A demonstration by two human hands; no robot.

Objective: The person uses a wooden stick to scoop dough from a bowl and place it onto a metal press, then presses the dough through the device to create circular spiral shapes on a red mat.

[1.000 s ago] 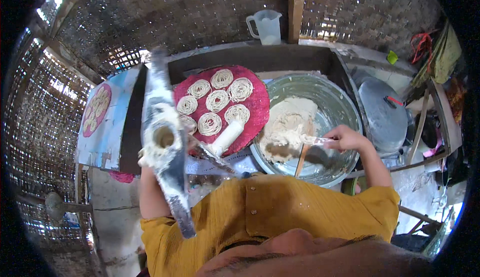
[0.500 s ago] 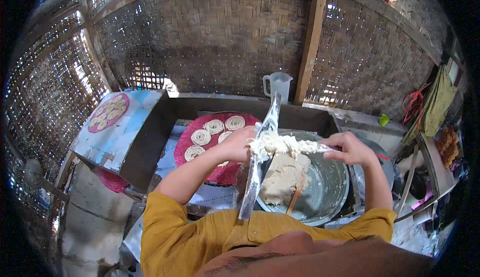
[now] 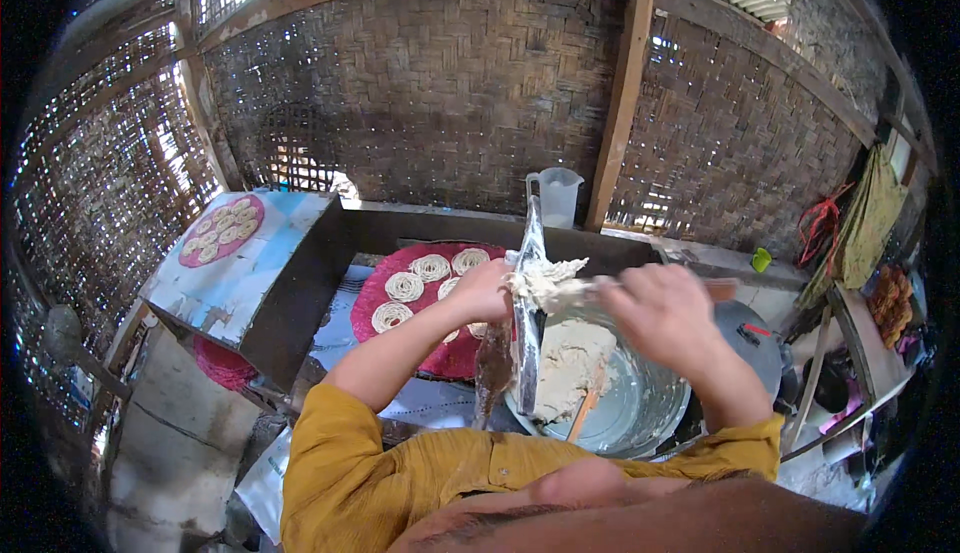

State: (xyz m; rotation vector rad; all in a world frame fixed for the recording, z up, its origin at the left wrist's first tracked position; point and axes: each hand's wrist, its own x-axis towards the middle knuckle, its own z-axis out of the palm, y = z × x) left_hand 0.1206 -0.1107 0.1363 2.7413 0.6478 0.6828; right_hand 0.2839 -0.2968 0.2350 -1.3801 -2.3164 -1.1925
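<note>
My left hand [image 3: 486, 291] is closed around a long, narrow, dough-smeared tool [image 3: 527, 348], held lengthwise away from my body above the basin. Pale sticky dough [image 3: 548, 283] clings to its middle, beside my fingers. My right hand [image 3: 660, 315] grips a flat spatula [image 3: 722, 289]; its wooden end sticks out to the right, and its other end touches the dough. Under both hands is a wide metal basin [image 3: 668, 421] with a big dough lump [image 3: 575, 361]. A wooden stick [image 3: 582, 415] leans in that lump.
Left of the basin, a round red mat [image 3: 372, 293] bears several coiled dough rounds [image 3: 405, 287]. A plastic jug [image 3: 557, 196] stands behind. At far left, a blue-white box top [image 3: 220, 298] holds another red mat [image 3: 248, 229]. A dark round lid [image 3: 752, 348] lies at right.
My right hand has turned over and moved left and up, so the spatula's wooden end now shows. The dough stretched between my hands has drawn together at the long tool.
</note>
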